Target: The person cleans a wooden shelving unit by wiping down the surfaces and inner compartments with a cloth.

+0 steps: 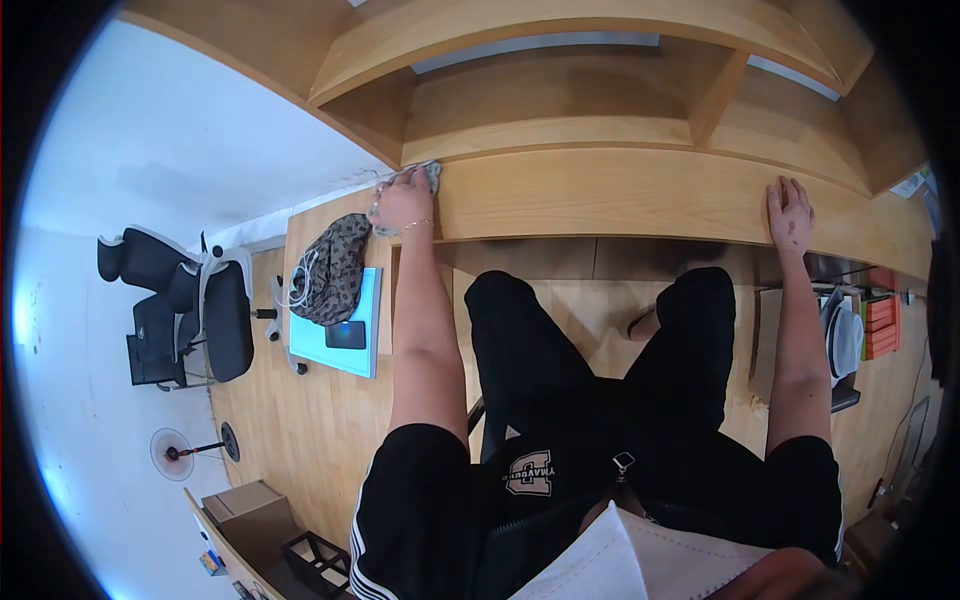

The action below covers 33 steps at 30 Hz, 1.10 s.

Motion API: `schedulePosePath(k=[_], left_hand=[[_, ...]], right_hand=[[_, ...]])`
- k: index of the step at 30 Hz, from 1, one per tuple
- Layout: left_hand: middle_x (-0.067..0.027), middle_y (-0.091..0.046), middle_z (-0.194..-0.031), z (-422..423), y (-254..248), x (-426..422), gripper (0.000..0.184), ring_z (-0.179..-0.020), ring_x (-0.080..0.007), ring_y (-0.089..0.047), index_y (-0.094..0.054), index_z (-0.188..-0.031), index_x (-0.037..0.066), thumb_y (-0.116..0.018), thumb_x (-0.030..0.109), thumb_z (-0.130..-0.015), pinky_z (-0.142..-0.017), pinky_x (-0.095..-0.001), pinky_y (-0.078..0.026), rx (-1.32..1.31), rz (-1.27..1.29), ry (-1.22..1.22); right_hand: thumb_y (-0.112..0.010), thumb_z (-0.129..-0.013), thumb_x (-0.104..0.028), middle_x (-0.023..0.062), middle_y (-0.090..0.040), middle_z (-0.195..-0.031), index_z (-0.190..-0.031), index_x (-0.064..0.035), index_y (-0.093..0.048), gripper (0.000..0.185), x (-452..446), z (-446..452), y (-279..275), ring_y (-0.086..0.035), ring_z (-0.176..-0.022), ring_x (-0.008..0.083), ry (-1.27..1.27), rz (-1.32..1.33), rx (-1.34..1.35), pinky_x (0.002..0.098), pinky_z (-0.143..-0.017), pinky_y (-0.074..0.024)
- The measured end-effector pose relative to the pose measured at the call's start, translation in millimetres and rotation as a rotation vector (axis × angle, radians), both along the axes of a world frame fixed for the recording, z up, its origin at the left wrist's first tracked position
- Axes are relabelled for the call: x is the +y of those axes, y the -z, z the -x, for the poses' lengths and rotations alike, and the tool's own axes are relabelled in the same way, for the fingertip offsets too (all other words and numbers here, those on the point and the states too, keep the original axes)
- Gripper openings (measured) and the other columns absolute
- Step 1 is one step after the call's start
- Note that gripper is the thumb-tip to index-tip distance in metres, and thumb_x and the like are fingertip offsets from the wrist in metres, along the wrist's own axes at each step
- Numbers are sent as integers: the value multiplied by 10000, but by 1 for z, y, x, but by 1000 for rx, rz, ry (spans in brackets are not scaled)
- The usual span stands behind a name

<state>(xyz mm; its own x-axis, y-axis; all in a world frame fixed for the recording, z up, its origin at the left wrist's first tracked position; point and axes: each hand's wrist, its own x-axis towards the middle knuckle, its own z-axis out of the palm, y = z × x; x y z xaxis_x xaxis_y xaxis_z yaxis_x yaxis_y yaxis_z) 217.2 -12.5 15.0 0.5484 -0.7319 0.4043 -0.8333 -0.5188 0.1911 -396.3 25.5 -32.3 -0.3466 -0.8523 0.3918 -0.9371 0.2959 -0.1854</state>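
My left hand (403, 206) presses a crumpled grey cloth (433, 172) onto the left end of the wooden desk (600, 195), close to the wall. Parts of the cloth stick out past the fingertips and at the side of the palm. On the right, my right hand (791, 214) lies on the desk near its front edge with the fingers stretched out, holding nothing. Between the two hands runs the bare wood of the desktop.
Wooden shelves (550, 95) rise behind the desk. At left, a patterned bag (338, 270), a light blue folder (360, 345) and a dark phone (346, 335) lie on a lower surface. Office chairs (225, 320) and a fan (172, 453) stand farther left. Orange boxes (881, 325) are at right.
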Motion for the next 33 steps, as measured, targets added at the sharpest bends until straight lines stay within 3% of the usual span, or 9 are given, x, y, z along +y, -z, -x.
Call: schedulePosePath(k=[5,11,15,19,23,29,33], left_hand=[[-154,-669,-1047,28,5,-3,349,-1090,-335,-536,-740,-990,173,-580,428,-813,-861,-612,-320,45,19,-30],[-197,-635,-1121,136,8,6,390,-1215,-379,-430,-714,-1001,112,-569,421,-813,-857,-651,-294,-57,12,121],[-167,-539,-1283,207,24,12,435,-1237,-371,-419,-685,-1066,144,-530,478,-833,-890,-669,-278,-117,67,365],[-155,-524,-1293,302,15,20,445,-1267,-361,-382,-654,-1115,136,-547,453,-822,-929,-672,-251,100,-81,658],[-135,-557,-1234,370,18,30,424,-1212,-337,-414,-670,-1058,126,-580,450,-800,-901,-614,-276,40,-75,846],[-125,-574,-1180,309,8,54,407,-1151,-312,-442,-693,-1001,150,-621,476,-767,-833,-543,-303,156,-89,1115],[-91,-612,-1099,232,9,70,365,-1102,-296,-479,-708,-959,183,-641,477,-754,-828,-525,-311,15,93,961]], right_hand=[[-515,-886,-452,90,-526,-1327,-1226,-143,-584,465,2,-8,-3,-481,-1233,266,2,44,20,455,-1062,-312],[-519,-881,-444,98,-535,-1314,-1218,-132,-584,463,4,-12,-10,-489,-1222,275,7,31,14,460,-1051,-321],[-520,-880,-441,92,-532,-1320,-1220,-136,-584,461,1,-12,-8,-488,-1225,272,12,31,25,454,-1048,-326],[-512,-881,-455,80,-524,-1334,-1234,-146,-579,474,0,-7,-5,-475,-1241,263,8,12,20,435,-1061,-311],[-504,-884,-469,74,-518,-1344,-1249,-156,-574,486,0,-5,-7,-461,-1258,254,18,-27,-9,419,-1072,-297],[-496,-893,-481,72,-509,-1358,-1266,-169,-568,492,-2,4,-2,-456,-1268,244,6,-22,4,420,-1076,-291],[-491,-899,-482,72,-506,-1363,-1266,-175,-571,486,-4,5,2,-459,-1267,243,17,-27,15,428,-1078,-287]])
